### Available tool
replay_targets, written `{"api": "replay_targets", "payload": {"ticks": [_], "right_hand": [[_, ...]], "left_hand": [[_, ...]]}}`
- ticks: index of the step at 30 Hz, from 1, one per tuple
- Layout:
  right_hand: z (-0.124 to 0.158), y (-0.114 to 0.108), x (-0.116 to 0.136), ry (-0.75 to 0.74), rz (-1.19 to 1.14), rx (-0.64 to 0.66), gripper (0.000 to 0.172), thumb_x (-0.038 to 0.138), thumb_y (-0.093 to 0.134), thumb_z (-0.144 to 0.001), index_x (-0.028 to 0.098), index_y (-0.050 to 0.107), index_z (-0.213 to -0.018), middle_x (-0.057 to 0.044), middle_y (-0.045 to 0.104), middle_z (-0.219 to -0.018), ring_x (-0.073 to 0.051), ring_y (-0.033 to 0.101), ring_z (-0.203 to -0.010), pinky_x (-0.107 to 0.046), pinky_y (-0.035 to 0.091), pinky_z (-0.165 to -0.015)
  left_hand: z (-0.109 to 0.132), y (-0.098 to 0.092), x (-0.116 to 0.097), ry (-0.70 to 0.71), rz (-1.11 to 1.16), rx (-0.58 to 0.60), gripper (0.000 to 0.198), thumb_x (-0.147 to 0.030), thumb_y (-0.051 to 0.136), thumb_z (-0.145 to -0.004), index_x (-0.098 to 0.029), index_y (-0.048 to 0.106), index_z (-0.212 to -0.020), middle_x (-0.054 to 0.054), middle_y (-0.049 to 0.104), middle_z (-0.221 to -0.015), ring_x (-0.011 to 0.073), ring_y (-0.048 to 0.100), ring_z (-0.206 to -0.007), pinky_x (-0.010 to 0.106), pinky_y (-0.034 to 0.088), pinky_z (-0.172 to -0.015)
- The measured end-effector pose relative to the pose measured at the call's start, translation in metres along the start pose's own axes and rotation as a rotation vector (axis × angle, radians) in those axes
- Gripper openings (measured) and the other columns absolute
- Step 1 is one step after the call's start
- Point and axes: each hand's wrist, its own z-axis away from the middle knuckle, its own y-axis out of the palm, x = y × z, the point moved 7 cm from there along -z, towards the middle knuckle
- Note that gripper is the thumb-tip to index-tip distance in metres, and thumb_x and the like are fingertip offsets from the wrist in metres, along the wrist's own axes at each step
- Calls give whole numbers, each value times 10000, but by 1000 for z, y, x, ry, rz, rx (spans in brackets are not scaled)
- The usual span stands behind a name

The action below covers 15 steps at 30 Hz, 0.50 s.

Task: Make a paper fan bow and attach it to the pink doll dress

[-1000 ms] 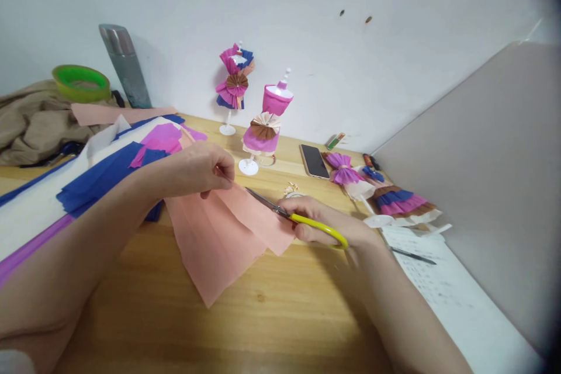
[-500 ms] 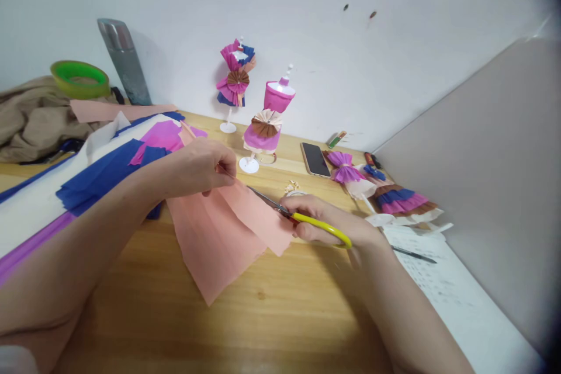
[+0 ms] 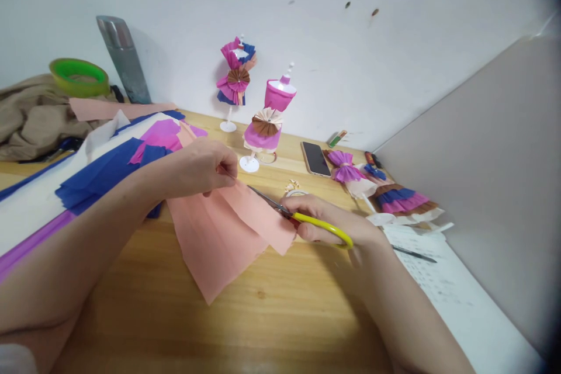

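Pinched in my left hand (image 3: 210, 166) is the upper edge of a peach crepe paper sheet (image 3: 219, 239), which hangs down over the wooden table (image 3: 263, 327). My right hand (image 3: 319, 216) is closed round yellow-handled scissors (image 3: 322, 225). Their blades point up and left along the far edge of the paper, near the left fingertips. Whether the lower blade is under the sheet I cannot tell. Behind the hands stand two small dress forms: one in a magenta paper dress (image 3: 265, 134), the other in ruffled magenta, blue and brown paper (image 3: 234, 82).
To the left lie blue paper (image 3: 99, 178), other coloured sheets, a tan cloth (image 3: 26, 123) and a green tape roll (image 3: 79, 77) beside a grey bottle (image 3: 125, 61). At right are a phone (image 3: 315, 159), a paper dress (image 3: 403, 200), a pen (image 3: 414, 253) and a written sheet (image 3: 456, 286).
The hands have barely moved. The peach paper's right corner has shifted slightly to the right beneath the scissors; the view has tilted a little.
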Motion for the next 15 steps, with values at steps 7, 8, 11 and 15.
{"api": "replay_targets", "payload": {"ticks": [7, 8, 11, 15], "right_hand": [[-1, 1, -1, -32, -32, 1, 545, 708, 510, -805, 163, 496, -788, 19, 410, -724, -117, 346, -660, -225, 275, -554], [-2, 1, -1, -34, -30, 0, 556, 718, 502, -802, 163, 496, -788, 19, 408, -724, -118, 346, -663, -226, 276, -557], [-2, 1, -1, -29, -5, -3, 576, 740, 487, -795, 165, 484, -763, 23, 390, -706, -117, 335, -658, -227, 270, -555], [-4, 2, -1, -15, -8, -11, 573, 741, 491, -790, 171, 475, -743, 28, 369, -690, -115, 330, -644, -226, 261, -541]], "left_hand": [[-1, 5, -4, 61, 1, 16, 116, -151, 532, -713, -169, 603, -623, -49, 527, -507, 71, 523, -414, 183, 333, -440], [-1, 6, -4, 68, 2, 16, 119, -151, 531, -716, -169, 604, -624, -50, 526, -506, 71, 524, -414, 182, 334, -439], [0, 7, -6, 92, 3, 14, 128, -160, 526, -725, -170, 604, -624, -50, 518, -502, 69, 520, -416, 181, 333, -438], [1, 8, -8, 107, -3, 17, 134, -169, 513, -731, -173, 593, -624, -48, 516, -505, 66, 508, -423, 184, 328, -444]]}}
